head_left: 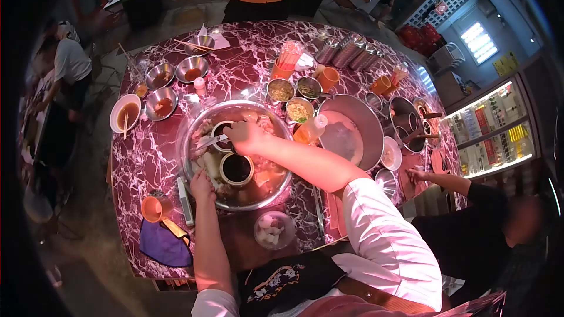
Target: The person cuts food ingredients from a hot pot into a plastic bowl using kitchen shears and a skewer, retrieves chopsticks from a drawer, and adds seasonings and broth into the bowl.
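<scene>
A large steel basin (288,185) holds pale and brownish food pieces in broth, with two round pots of dark liquid standing inside; the nearer one (237,168) shows whole. The other pot (223,136) is partly hidden by my right hand (245,137), which reaches across the basin. Its fingers are closed on a pale, shiny, blade-like utensil (210,141) that points left; its exact kind does not show. My left hand (203,187) is at the basin's near-left edge, fingers closed over some pale food. What it grips, if anything, is hidden.
Bowls of sauce (162,105) stand at the left; seasoning bowls (299,110) and a bottle (311,130) lie beyond the basin. Right of it is a large pot (346,135). A clear bowl (274,230) and purple cloth (164,243) are near me. A person in black (464,217) sits right.
</scene>
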Tool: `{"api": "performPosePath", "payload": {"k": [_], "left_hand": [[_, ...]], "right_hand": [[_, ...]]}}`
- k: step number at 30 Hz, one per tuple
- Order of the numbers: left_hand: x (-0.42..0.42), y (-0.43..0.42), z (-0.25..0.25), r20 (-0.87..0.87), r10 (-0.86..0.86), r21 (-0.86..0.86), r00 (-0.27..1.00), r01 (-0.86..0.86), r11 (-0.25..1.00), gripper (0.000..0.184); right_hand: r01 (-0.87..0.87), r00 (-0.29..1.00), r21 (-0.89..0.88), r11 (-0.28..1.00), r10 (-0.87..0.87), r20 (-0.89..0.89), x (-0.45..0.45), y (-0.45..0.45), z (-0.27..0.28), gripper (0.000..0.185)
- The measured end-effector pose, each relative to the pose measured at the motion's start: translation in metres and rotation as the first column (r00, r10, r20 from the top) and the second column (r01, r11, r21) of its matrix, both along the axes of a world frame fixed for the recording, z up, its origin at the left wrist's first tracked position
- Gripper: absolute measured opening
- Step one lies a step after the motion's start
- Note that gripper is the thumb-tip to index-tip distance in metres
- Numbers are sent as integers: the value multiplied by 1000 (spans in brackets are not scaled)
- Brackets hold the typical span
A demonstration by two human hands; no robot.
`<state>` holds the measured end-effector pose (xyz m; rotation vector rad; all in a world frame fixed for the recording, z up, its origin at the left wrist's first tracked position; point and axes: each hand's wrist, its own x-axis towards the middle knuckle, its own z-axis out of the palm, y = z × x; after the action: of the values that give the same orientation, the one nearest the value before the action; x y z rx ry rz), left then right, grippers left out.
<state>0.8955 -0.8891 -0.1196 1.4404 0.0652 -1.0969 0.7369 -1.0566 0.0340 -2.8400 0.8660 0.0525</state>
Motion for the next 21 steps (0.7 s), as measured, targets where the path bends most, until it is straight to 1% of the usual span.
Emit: {"api": "performPosePath", "payload": {"k": [1,2,4,5,6,7,8,9,10,11,12,13,15,16,17,18,19,21], "left_hand": [[-6,-2,1,-127,56,-26,990,-60,998,20],[-8,-3,0,-171,77,-42,982,-86,995,18],[3,-3,-23,-343,56,-111,938,-100,989,16],[0,1,-18,-402,-6,-205,915,-84,975,15],[-2,-3,-25,-445,63,-183,893,-160,970,9],[-5,-2,-7,-451,105,-141,886,-186,972,13],[-8,-3,13,-455,146,-99,878,-213,972,23],[2,2,0,-427,74,-119,901,-137,983,23],[3,0,15,-452,133,-72,882,-185,980,16],[9,-1,11,-384,59,-103,922,-106,989,5],[6,2,32,-271,42,-26,962,-51,998,18],[8,9,44,-139,-4,2,990,5,1000,17],[5,12,58,116,-138,64,984,131,989,20],[10,13,55,413,-322,236,852,241,941,33],[13,10,54,592,-386,314,708,239,919,33],[15,9,58,727,-447,393,522,217,893,32],[16,8,62,811,-498,465,307,179,867,31],[15,-4,74,731,-606,579,313,183,794,29]], "right_hand": [[-8,999,4,1000,8,39,-10,1,6,27],[37,998,55,998,-39,43,-20,3,12,32],[173,984,159,972,-165,-60,-35,0,19,36],[275,935,-45,960,-278,-219,-39,13,56,39],[152,926,-2,988,-143,-350,-40,10,70,44],[187,942,131,974,-140,-306,-40,6,71,50],[174,976,156,972,-149,-159,-42,3,55,54],[193,971,182,964,-161,-178,-38,-2,39,57],[212,962,178,961,-174,-210,-32,-7,22,61],[81,984,82,993,-67,-165,-32,-13,0,60],[76,975,95,993,-55,-215,-24,-14,-8,57],[121,976,147,982,-91,-196,-16,-13,-15,51],[111,984,134,985,-90,-152,-11,-13,-22,45],[107,986,138,985,-87,-142,-10,-15,-23,43],[102,988,140,985,-84,-128,-11,-16,-24,41],[99,990,146,984,-82,-115,-11,-15,-25,40],[91,992,150,985,-77,-100,-11,-14,-26,39],[78,995,148,986,-68,-72,-14,-15,-26,36]]}}
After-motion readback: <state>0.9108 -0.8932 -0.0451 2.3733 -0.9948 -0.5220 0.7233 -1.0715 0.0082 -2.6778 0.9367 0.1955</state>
